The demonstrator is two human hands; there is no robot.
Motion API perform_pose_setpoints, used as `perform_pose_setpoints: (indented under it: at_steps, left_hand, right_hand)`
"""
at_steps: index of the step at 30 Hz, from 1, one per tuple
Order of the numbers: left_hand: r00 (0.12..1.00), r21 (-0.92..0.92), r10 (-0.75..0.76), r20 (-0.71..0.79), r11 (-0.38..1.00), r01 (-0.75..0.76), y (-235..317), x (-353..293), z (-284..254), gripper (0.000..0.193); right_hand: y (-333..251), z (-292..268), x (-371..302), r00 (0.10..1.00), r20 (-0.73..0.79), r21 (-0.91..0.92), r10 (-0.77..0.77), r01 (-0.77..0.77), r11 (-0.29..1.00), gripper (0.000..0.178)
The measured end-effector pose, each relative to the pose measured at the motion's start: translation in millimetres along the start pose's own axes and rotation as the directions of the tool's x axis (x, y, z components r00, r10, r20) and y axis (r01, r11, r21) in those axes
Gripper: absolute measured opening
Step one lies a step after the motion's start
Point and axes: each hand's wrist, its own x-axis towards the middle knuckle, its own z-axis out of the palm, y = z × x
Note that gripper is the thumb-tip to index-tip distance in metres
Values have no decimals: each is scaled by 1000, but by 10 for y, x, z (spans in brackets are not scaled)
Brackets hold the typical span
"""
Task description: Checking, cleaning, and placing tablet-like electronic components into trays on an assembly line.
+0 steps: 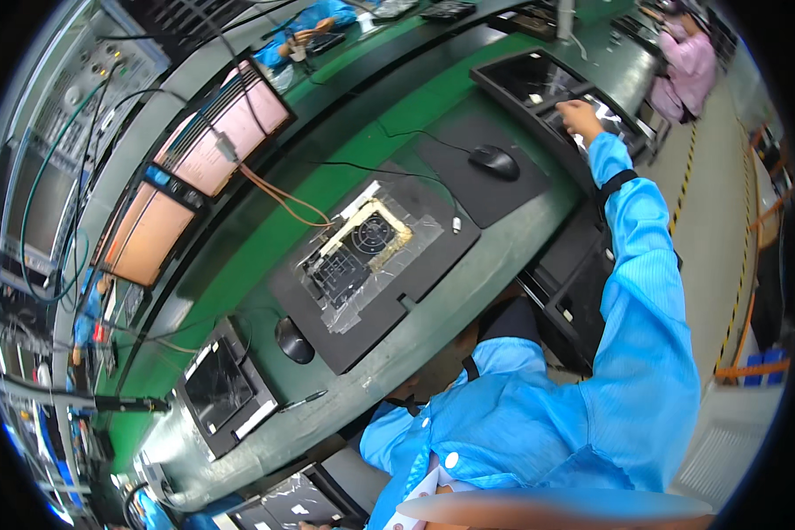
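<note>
My right arm stretches to the far right, where my right hand point(579, 119) reaches over a black tray point(552, 108) of dark glossy panels. Its fingers look extended and apart, and I make out nothing in them. Whether the fingertips touch the panel point(608, 124) beneath is unclear. My left sleeve point(389, 437) is low by the bench edge; only a dim sliver of my left hand point(406, 387) shows there, its fingers hidden. Mid-bench, a black board point(362, 340) carries a taped, cream-edged fixture with a round grille point(373, 233).
A black mouse point(495, 162) lies on a dark mat, another mouse point(293, 340) left of the board. Further left are a framed dark panel point(216, 389) and a pen point(304, 401). Monitors point(225, 132) and cables line the back. A person in pink point(685, 66) sits far right.
</note>
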Motion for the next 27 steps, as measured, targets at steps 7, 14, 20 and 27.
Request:
perform_pose_setpoints:
  at_steps: [7, 14, 20, 27]
  left_hand:
    - [950, -45, -174, -259, 985, 168, -263, 81, -350, 50]
    - [741, 829, 519, -425, 552, 88, 720, -1377, 452, 64]
    - [709, -51, 705, 6, 708, -704, 1952, -1948, 1205, 30]
    - [25, -515, 549, 836, 799, -311, 2938, -3465, 2300, 58]
  right_hand:
    - [274, -282, 1406, 962, 102, 759, 254, -240, 605, 48]
    - [286, -185, 2031, 911, 165, 701, 378, -378, 605, 26]
    - [234, -134, 1768, 998, 58, 886, -13, -45, 461, 10]
    - [-446, -35, -752, 959, -76, 830, -274, 213, 516, 33]
